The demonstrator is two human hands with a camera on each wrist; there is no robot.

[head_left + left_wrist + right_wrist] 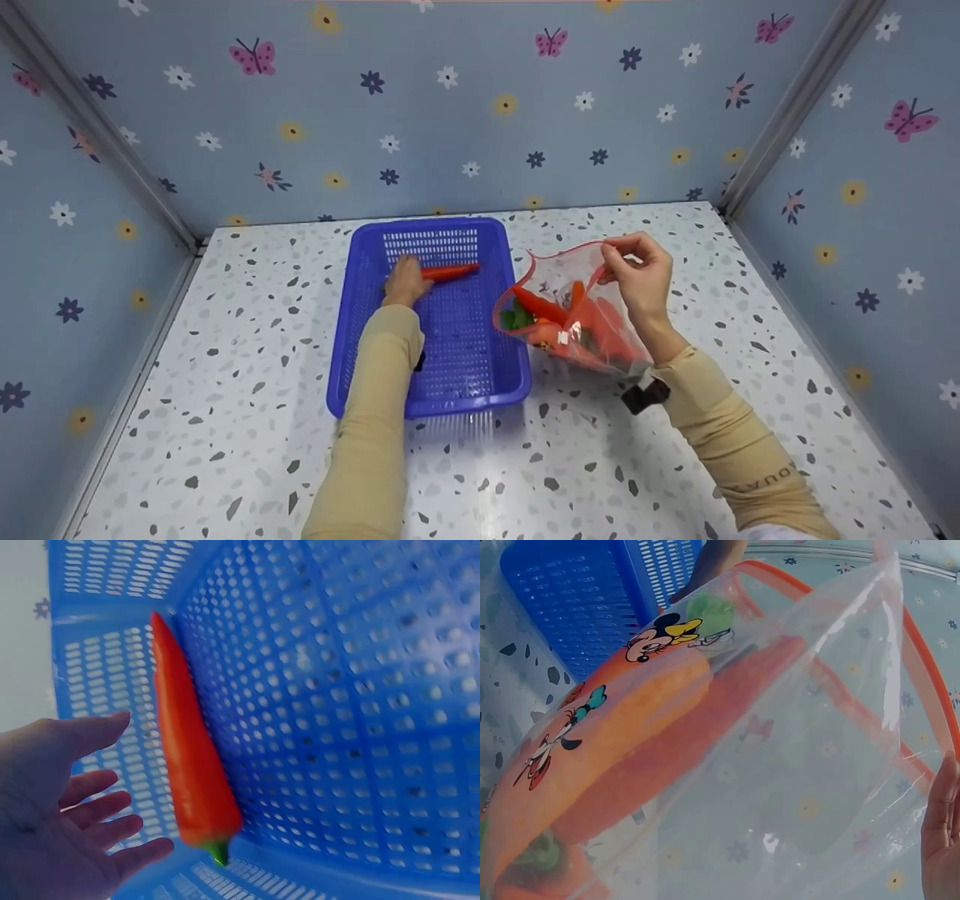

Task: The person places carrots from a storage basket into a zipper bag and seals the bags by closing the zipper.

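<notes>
A long red pepper (191,750) with a green stem lies in a blue perforated basket (431,409), along its far end. My left hand (406,283) reaches into the basket beside the pepper. In the left wrist view its fingers are spread, with a gap to the pepper. My right hand (645,276) pinches the red-trimmed edge of a clear plastic bag (571,267), whose mouth gapes toward the basket. Inside the bag are red and orange vegetables and something green (516,318). Cartoon figures (656,645) are printed on the bag, as the right wrist view shows.
The basket and bag rest side by side on a white speckled table (247,360). Blue flowered panels (465,112) enclose the table at the back and both sides. A small black device (645,394) sits at my right wrist.
</notes>
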